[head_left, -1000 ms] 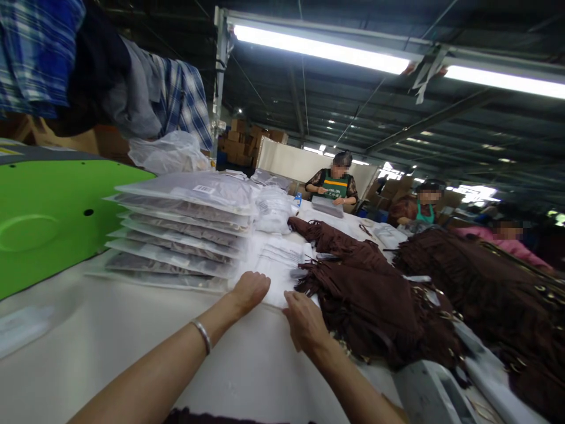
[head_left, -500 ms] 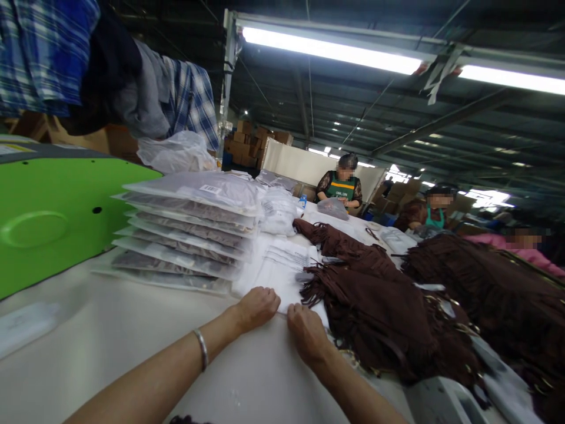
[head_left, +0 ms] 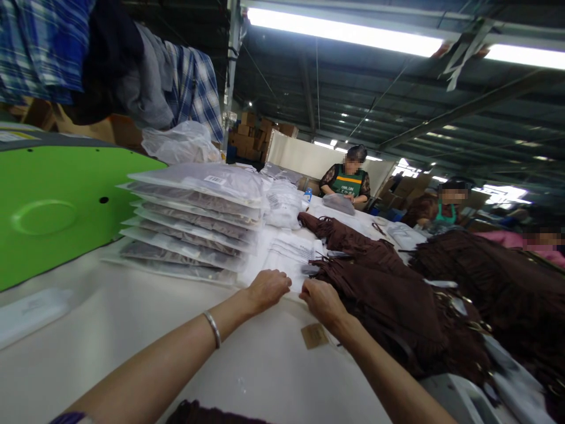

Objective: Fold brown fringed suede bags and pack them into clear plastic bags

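My left hand [head_left: 268, 290] is closed, fingers pinched at the near edge of a pile of white plastic bags [head_left: 267, 256]. Close beside it, my right hand [head_left: 325, 301] is closed too, pinching the same near edge. The fingertips hide exactly how much of the plastic they hold. Left of the pile rises a stack of packed bags [head_left: 189, 215] with dark contents, a barcode label on the top one. Right of my right hand lie dark brown fringed suede-like bags [head_left: 384, 300]. A small tan tag [head_left: 315, 335] rests on the table by my right wrist.
A green machine housing [head_left: 57, 206] stands at the left, with a white packet [head_left: 30, 315] before it. More brown fringed pieces [head_left: 485, 277] are heaped at the right. A grey object [head_left: 454, 400] sits at the lower right. Across the table a person in a green apron [head_left: 348, 182] works.
Both hands have moved slightly forward and right along the white bags' edge, still closed. The tan tag now shows beside my right forearm, and more brown fringe shows at the bottom edge.
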{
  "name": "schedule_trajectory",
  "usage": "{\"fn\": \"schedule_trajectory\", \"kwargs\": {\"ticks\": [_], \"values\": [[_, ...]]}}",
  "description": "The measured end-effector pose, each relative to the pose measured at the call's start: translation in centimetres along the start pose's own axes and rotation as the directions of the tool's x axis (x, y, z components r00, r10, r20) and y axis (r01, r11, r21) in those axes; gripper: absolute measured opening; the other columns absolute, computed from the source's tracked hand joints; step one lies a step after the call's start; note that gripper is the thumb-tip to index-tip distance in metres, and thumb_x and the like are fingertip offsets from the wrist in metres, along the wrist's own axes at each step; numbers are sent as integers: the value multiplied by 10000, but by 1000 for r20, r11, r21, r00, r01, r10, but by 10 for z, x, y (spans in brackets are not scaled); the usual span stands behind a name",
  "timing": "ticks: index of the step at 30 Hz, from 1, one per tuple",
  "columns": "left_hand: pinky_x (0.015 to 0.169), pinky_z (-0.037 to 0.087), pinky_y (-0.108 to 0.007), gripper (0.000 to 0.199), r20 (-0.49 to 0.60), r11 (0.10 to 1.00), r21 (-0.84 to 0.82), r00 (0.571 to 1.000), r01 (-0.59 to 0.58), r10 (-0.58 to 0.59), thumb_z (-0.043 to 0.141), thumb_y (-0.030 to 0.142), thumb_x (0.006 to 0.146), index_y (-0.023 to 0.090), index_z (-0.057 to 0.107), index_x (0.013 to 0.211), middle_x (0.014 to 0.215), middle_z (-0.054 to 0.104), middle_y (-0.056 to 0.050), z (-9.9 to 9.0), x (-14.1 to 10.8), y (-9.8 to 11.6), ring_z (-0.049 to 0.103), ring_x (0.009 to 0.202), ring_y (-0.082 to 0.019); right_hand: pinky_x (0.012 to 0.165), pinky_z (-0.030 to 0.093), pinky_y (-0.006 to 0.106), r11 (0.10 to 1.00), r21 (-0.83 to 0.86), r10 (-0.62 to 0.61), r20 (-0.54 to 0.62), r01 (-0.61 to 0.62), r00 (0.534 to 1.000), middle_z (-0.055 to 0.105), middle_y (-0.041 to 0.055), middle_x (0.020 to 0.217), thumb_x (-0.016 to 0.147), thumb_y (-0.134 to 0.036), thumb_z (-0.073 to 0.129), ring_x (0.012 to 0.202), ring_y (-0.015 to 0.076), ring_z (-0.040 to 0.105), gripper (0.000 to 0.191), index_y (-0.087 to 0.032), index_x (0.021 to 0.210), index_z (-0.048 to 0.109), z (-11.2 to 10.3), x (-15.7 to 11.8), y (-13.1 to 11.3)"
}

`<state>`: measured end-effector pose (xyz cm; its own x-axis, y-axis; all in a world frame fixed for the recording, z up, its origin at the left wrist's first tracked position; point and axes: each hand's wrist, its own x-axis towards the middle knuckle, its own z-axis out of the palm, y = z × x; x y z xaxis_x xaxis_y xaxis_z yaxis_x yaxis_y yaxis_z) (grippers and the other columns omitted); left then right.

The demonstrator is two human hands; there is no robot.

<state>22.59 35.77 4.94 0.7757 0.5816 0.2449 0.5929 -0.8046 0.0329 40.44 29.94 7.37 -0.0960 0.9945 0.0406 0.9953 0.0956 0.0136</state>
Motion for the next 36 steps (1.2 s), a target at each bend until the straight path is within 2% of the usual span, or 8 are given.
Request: {"fn": "schedule_trajectory", "kwargs": {"ticks": [7,12,16,21,24,26,31,36], "values": [[668,506,-326,201,-19,997,24,997,75,-75,449,88,895,155,636,928,898,686,-88,-5,13,2,656,833,-240,770,411,249,998,64,-19,-11,19,1000,726,41,1018,900,-249,575,952,187,659,159,-227,1012,685,-3,2,9],[712,504,-353,176,-52,997,35,996,73,-71,424,121,933,150,585,997,938,659,-95,-13,17,6,632,873,-246,811,431,255,994,105,8,-48,-3,999,716,66,1098,933,-409,516,1001,192,656,351,-221,1208,627,-6,5,2],[759,491,-361,177,-82,997,45,995,58,-54,415,233,983,151,570,1002,930,646,-95,-17,18,12,622,896,-245,761,406,250,996,91,34,-106,-25,994,736,78,979,975,-323,440,905,185,668,290,-206,978,705,-13,8,-2],[786,482,-353,233,-119,997,35,991,65,-61,537,368,940,157,574,1032,988,642,-91,-20,9,11,611,950,-250,679,360,244,998,69,16,-159,-5,987,714,32,832,913,-311,563,786,162,638,202,-205,773,663,-20,1,-2],[780,476,-343,109,-104,998,38,994,50,-46,530,241,941,175,610,974,957,655,-73,-22,-1,7,622,918,-233,659,350,237,998,63,-15,-182,27,983,673,-7,779,890,-292,597,733,137,603,160,-205,758,621,-23,-8,-3],[740,474,-335,145,-100,997,41,993,64,-59,487,176,945,168,623,894,883,656,-72,-25,-6,7,628,853,-225,667,355,235,998,49,-28,-201,38,979,657,-12,788,889,-286,598,738,132,592,138,-203,779,608,-26,-14,-6],[742,468,-335,158,-153,996,41,986,75,-68,438,169,959,167,595,949,898,643,-73,-42,-17,21,608,862,-223,740,379,258,999,-44,-31,-246,21,969,667,38,979,899,-268,578,904,175,604,108,-205,979,613,-37,-29,-8],[771,458,-360,171,-166,995,76,985,68,-55,423,133,947,160,591,965,923,638,-93,-61,-35,36,592,903,-238,644,352,269,987,-163,-37,-209,2,977,680,54,841,936,-169,468,775,180,621,186,-190,849,632,-50,-55,-11]]}}
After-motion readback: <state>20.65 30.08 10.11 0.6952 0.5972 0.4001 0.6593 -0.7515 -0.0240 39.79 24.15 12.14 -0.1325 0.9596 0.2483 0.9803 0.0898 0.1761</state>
